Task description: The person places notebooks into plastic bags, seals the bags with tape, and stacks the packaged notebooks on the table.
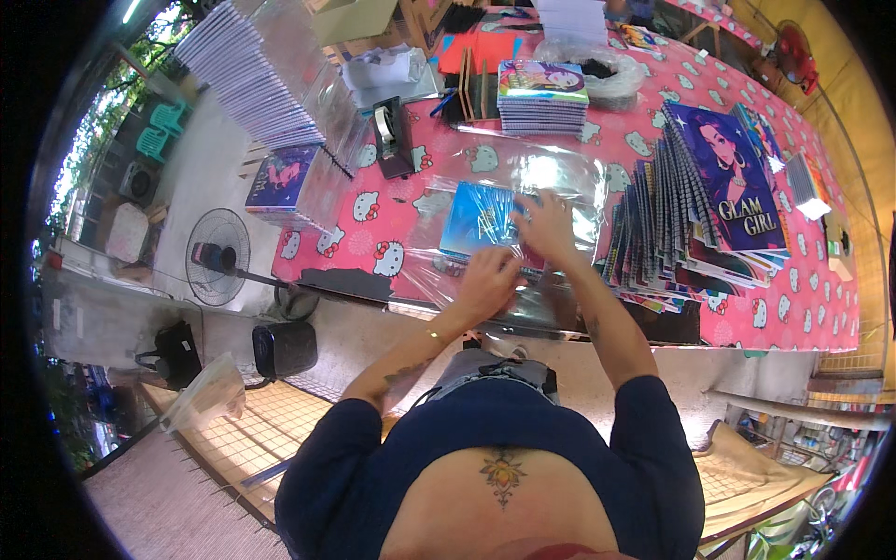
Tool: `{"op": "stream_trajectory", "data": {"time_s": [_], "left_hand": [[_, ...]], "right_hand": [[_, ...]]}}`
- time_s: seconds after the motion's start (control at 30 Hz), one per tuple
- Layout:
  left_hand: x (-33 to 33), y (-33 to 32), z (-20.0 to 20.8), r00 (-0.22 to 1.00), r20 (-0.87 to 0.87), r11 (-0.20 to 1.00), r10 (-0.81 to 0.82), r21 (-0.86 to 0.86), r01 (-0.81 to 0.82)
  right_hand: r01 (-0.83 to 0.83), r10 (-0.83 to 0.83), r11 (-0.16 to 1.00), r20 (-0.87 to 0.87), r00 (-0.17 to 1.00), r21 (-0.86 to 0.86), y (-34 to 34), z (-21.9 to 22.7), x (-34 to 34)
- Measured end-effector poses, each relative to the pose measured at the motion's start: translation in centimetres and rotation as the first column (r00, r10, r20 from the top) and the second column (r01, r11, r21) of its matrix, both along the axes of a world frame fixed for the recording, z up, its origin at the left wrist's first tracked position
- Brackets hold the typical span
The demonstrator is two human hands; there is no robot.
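Note:
A blue notebook (469, 222) lies on the table with clear plastic film (574, 187) spread under and around it; wrinkles and glare run across the cover. At its lower edge, my left hand (491, 286) is closed, its fingertips pinching the film. My right hand (547, 230) rests over the notebook's right side, with bent fingers apart and touching the film-covered surface. Part of the notebook is hidden beneath that hand. Close to the left stands a black tape dispenser (393, 140) with a roll of tape in it.
The table has a pink patterned cover (369, 245). Fanned spiral notebooks (653, 224) are piled at right, and a tall stack (257, 79) leans at far left. More notebooks (543, 98) sit behind, beside a plastic-wrapped coil (597, 79). A standing fan (217, 256) is left of the table.

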State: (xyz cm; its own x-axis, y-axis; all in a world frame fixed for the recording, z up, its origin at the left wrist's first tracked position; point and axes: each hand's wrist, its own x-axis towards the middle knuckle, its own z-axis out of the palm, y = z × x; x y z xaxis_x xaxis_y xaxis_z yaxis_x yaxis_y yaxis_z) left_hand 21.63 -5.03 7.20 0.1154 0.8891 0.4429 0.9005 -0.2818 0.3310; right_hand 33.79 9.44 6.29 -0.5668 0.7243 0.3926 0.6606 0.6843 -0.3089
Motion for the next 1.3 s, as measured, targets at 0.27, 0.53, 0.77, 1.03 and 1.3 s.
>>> {"op": "stream_trajectory", "data": {"time_s": [0.27,0.53,0.77,1.03,1.3], "left_hand": [[-9.0,-0.2,4.7,0.743,0.669,0.999,0.007,0.03,-0.036],[-17.8,4.3,0.6,0.455,0.881,0.989,0.134,-0.094,-0.111],[-30.3,11.5,0.1,0.216,0.717,0.746,0.662,-0.608,-0.271],[-28.9,11.0,-5.8,-0.081,0.955,0.906,0.287,-0.298,-0.3],[-27.6,8.1,4.9,0.581,0.731,0.934,0.357,-0.292,-0.205]], "right_hand": [[-0.264,-0.024,0.496,-0.317,0.948,-0.827,9.1,9.9,1.3],[-0.507,0.174,0.767,-0.632,0.755,-0.394,2.2,9.8,1.6],[-0.492,0.509,0.858,-0.119,0.852,0.147,-1.1,20.2,-1.2],[-0.532,0.532,0.847,0.036,0.846,-0.018,-3.1,22.4,-5.4],[-0.419,0.424,0.897,-0.002,0.906,0.143,-2.6,20.8,-9.4]]}}
